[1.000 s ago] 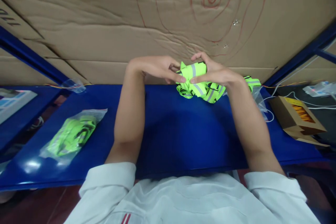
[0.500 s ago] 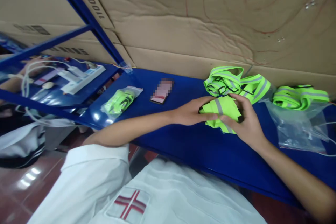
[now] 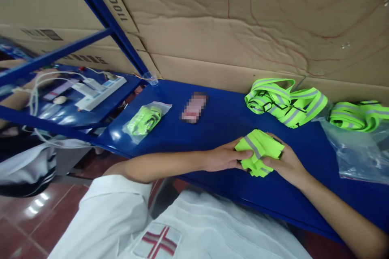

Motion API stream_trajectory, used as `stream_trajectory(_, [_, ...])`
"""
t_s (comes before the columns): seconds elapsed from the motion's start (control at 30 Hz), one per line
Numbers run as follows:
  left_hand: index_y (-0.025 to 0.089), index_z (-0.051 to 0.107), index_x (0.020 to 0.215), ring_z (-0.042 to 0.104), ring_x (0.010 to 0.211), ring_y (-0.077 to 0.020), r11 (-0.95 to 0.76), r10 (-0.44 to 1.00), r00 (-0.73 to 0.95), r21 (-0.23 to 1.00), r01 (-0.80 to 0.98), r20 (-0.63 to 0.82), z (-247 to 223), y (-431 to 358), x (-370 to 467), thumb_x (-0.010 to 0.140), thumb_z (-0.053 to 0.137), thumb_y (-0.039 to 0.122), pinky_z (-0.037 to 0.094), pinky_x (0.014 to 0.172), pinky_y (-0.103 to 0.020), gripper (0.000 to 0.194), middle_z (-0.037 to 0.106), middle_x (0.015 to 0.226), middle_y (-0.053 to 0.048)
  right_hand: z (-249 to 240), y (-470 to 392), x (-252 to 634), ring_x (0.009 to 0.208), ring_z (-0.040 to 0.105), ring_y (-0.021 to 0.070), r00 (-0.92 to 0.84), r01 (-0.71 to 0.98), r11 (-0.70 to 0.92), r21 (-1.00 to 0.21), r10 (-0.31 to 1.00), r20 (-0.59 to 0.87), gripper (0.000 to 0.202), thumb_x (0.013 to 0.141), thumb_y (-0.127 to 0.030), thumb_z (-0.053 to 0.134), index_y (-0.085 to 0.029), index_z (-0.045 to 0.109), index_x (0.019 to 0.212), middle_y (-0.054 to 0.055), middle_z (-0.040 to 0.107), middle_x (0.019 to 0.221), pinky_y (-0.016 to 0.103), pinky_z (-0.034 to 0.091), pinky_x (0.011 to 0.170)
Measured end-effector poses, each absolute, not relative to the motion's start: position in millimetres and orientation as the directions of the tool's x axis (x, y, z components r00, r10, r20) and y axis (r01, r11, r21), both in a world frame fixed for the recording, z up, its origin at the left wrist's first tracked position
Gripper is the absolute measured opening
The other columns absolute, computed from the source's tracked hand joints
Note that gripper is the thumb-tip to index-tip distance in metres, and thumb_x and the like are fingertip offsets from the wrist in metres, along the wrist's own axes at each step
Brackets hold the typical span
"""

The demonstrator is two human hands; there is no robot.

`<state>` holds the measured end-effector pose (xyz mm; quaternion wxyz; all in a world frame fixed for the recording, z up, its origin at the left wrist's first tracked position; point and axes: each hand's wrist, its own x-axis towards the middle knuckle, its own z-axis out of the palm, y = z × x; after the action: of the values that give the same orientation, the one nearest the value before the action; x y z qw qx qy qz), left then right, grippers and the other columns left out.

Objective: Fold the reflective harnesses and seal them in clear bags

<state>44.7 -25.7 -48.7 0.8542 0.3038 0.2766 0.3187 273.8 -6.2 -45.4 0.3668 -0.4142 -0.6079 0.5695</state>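
Note:
A folded bundle of neon yellow-green strap (image 3: 258,149) with a grey stripe is held between both hands above the blue table. My left hand (image 3: 223,156) grips its left side, thumb on top. My right hand (image 3: 287,164) holds the right side, its thumb pressed on the front and the other fingers mostly hidden behind. Behind the hands lies a loose pile of neon straps (image 3: 284,99) with black buckles. Another coiled neon strap (image 3: 349,116) rests farther right, next to a clear plastic bag (image 3: 358,158).
On the blue table (image 3: 170,141) are a phone (image 3: 194,108) and a bagged neon strap (image 3: 146,120). Cardboard (image 3: 206,44) stands behind. Left of the blue frame (image 3: 121,46) are a power strip (image 3: 101,94), cables and another person's arm (image 3: 18,103).
Both hands have moved the bundle down, closer to my body and away from the strap pile. The view has shifted slightly, so the table items appear farther right.

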Motion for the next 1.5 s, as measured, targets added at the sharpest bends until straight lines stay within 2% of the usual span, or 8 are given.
stream_trajectory(0.13, [0.024, 0.072, 0.124, 0.074, 0.097, -0.0226, 0.574, 0.781, 0.525, 0.721, -0.388, -0.339, -44, -21, 45, 0.068, 0.098, 0.046, 0.059, 0.082, -0.033, 0.066, 0.077, 0.119, -0.010, -48, -1, 267, 0.082, 0.074, 0.0262, -0.335, 0.182, 0.025, -0.983, 0.941, -0.038, 0.046, 0.076, -0.053, 0.087, -0.023, 0.071, 0.108, 0.005, 0.078, 0.097, 0.039, 0.062, 0.073])
stream_trajectory(0.43, [0.024, 0.078, 0.105, 0.073, 0.088, -0.0184, 0.789, 0.551, 0.679, 0.568, -0.234, -0.486, -44, -43, 40, 0.069, 0.096, 0.042, 0.058, 0.080, -0.027, 0.044, 0.080, 0.097, -0.001, -66, -16, 256, 0.095, 0.066, 0.0221, -0.505, -0.186, 0.093, -0.978, 0.845, 0.176, 0.093, 0.063, -0.078, 0.087, -0.025, 0.051, 0.131, 0.006, 0.064, 0.114, 0.035, 0.058, 0.082])
stream_trajectory(0.7, [0.026, 0.077, 0.124, 0.074, 0.097, -0.0238, 0.715, 0.484, 0.842, 0.662, -0.226, -0.236, -42, -43, 46, 0.066, 0.097, 0.051, 0.057, 0.084, -0.031, 0.067, 0.079, 0.110, -0.007, -77, -11, 256, 0.100, 0.068, 0.0290, -0.544, 0.085, 0.572, -0.816, 0.713, 0.443, 0.095, 0.062, -0.092, 0.072, -0.023, 0.056, 0.125, 0.012, 0.068, 0.118, 0.046, 0.056, 0.087])
stream_trajectory(0.97, [0.036, 0.083, 0.105, 0.071, 0.108, -0.0291, 0.580, 0.579, 0.757, 0.805, -0.122, -0.303, -30, -45, 45, 0.059, 0.095, 0.036, 0.055, 0.095, -0.037, 0.047, 0.081, 0.101, 0.004, -63, -26, 259, 0.101, 0.074, 0.0330, -0.556, 0.448, 0.749, -0.489, 0.661, 0.504, 0.103, 0.064, -0.103, 0.053, -0.023, 0.068, 0.127, 0.012, 0.075, 0.109, 0.048, 0.057, 0.090])
stream_trajectory(1.23, [0.030, 0.079, 0.120, 0.072, 0.120, -0.0301, 0.635, 0.697, 0.548, 0.752, -0.173, -0.462, -33, -38, 38, 0.067, 0.095, 0.032, 0.059, 0.102, -0.038, 0.056, 0.079, 0.127, -0.003, -26, -3, 272, 0.140, 0.058, 0.0351, -0.659, 0.529, 0.754, -0.389, 0.654, 0.372, 0.082, 0.098, -0.076, 0.049, -0.016, 0.049, 0.155, 0.018, 0.062, 0.150, 0.048, 0.050, 0.106])
stream_trajectory(1.3, [0.028, 0.077, 0.122, 0.073, 0.118, -0.0280, 0.624, 0.714, 0.538, 0.755, -0.201, -0.448, -29, -35, 37, 0.071, 0.095, 0.031, 0.060, 0.101, -0.036, 0.054, 0.079, 0.126, -0.003, -7, 0, 294, 0.134, 0.063, 0.0317, -0.715, 0.533, 0.758, -0.375, 0.641, 0.278, 0.057, 0.106, -0.056, 0.052, -0.022, 0.054, 0.151, 0.013, 0.067, 0.145, 0.048, 0.051, 0.108])
stream_trajectory(1.4, [0.027, 0.079, 0.115, 0.076, 0.108, -0.0222, 0.544, 0.750, 0.560, 0.810, -0.217, -0.354, -23, -30, 29, 0.072, 0.094, 0.022, 0.061, 0.094, -0.030, 0.045, 0.082, 0.115, -0.001, 17, -9, 355, 0.129, 0.066, 0.0303, -0.489, 0.793, 0.548, -0.266, 0.833, 0.258, 0.039, 0.105, -0.020, 0.045, -0.027, 0.065, 0.138, 0.010, 0.072, 0.135, 0.052, 0.048, 0.113])
stream_trajectory(1.5, [0.022, 0.078, 0.106, 0.076, 0.090, -0.0183, 0.426, 0.784, 0.567, 0.884, -0.193, -0.254, -16, -27, 22, 0.068, 0.093, 0.011, 0.061, 0.083, -0.027, 0.042, 0.083, 0.096, 0.001, 16, -33, 429, 0.126, 0.066, 0.0391, -0.252, 0.944, 0.290, -0.156, 0.942, 0.224, 0.052, 0.095, -0.015, 0.046, -0.034, 0.067, 0.139, 0.009, 0.073, 0.128, 0.066, 0.051, 0.107])
